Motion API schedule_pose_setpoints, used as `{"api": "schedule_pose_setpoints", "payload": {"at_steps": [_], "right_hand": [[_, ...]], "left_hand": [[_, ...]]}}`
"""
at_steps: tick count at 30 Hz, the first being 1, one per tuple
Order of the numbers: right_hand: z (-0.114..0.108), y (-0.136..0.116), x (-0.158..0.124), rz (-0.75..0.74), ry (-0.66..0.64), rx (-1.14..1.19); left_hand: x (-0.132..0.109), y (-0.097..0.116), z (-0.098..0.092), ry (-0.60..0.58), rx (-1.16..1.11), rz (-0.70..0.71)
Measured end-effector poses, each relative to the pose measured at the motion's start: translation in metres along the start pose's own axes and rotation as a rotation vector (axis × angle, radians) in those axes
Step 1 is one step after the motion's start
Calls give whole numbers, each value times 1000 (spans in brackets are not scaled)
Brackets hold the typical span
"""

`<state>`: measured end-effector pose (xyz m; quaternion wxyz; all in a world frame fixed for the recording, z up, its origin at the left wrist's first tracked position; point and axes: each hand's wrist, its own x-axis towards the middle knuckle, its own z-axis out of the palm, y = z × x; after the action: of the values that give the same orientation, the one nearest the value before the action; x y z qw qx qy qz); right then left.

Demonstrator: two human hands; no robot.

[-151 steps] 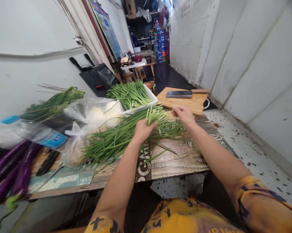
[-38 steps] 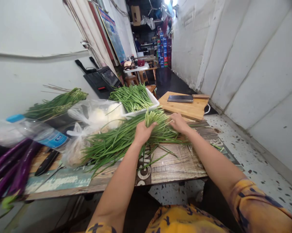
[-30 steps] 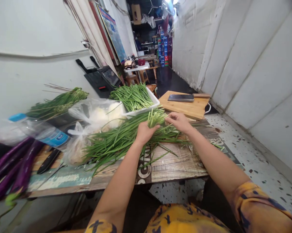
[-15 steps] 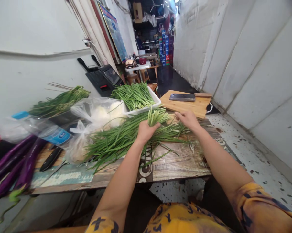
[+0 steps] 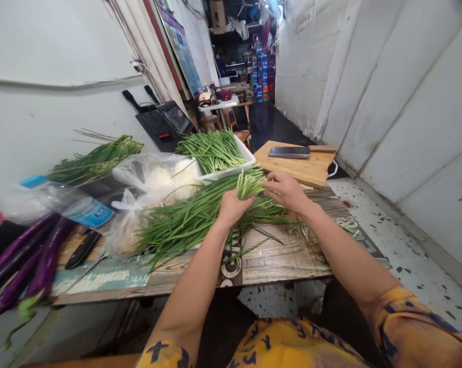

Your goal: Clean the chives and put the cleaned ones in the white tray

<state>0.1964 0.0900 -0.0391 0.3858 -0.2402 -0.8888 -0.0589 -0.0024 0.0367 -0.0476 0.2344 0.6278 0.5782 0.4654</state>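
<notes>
My left hand (image 5: 234,207) is wrapped round a bunch of garlic chives (image 5: 249,185), gripping it near the pale cut ends, which point up and to the right. The long green leaves (image 5: 180,220) trail left across the wooden table. My right hand (image 5: 286,191) is at the pale ends with its fingers bent together; what they pinch, if anything, is too small to make out. Loose chives (image 5: 271,208) and scraps lie beneath both hands.
Behind the bunch stands a white tray (image 5: 246,149) of chives. A cleaver (image 5: 289,152) lies on a cutting board (image 5: 282,169) at the back right. Leftward are plastic bags (image 5: 129,232), a water bottle (image 5: 71,204), a black-handled knife (image 5: 83,250) and eggplants (image 5: 48,255).
My right hand has moved left, from beside the bunch to its pale ends. A few green bits now show at the table's right edge. My left hand keeps its grip.
</notes>
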Motion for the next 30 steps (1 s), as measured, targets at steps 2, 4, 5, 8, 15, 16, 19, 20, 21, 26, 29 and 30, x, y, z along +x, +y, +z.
{"api": "schedule_pose_setpoints", "payload": {"at_steps": [2,4,5,8,15,16,19,20,21,26,29,30], "right_hand": [[0,2,-1,43,-45,-24],[-3,3,0,100,-80,31],[-4,3,0,141,-98,96],[-2,-1,1,394,-139,453],[25,-3,7,1179,256,1114],[24,1,7,1186,328,1115],[12,13,5,1188,394,976],[7,15,3,1176,365,888],[1,16,2,1150,312,794],[-15,-1,3,824,-247,816],[-13,-18,6,676,-528,917],[-11,-21,6,676,-517,881]], "left_hand": [[-1,0,-1,-40,-4,2],[0,1,-2,-65,-13,-6],[0,1,-3,-69,-20,-8],[0,2,-5,-65,-32,32],[-2,6,-2,-3,36,67],[-2,6,-2,16,21,52],[1,3,-4,82,-61,-2],[2,1,-4,104,-84,-19],[2,0,-4,125,-99,-29],[5,-4,-4,112,-100,9],[5,-4,-5,99,-57,41],[5,-4,-5,89,-53,51]]}}
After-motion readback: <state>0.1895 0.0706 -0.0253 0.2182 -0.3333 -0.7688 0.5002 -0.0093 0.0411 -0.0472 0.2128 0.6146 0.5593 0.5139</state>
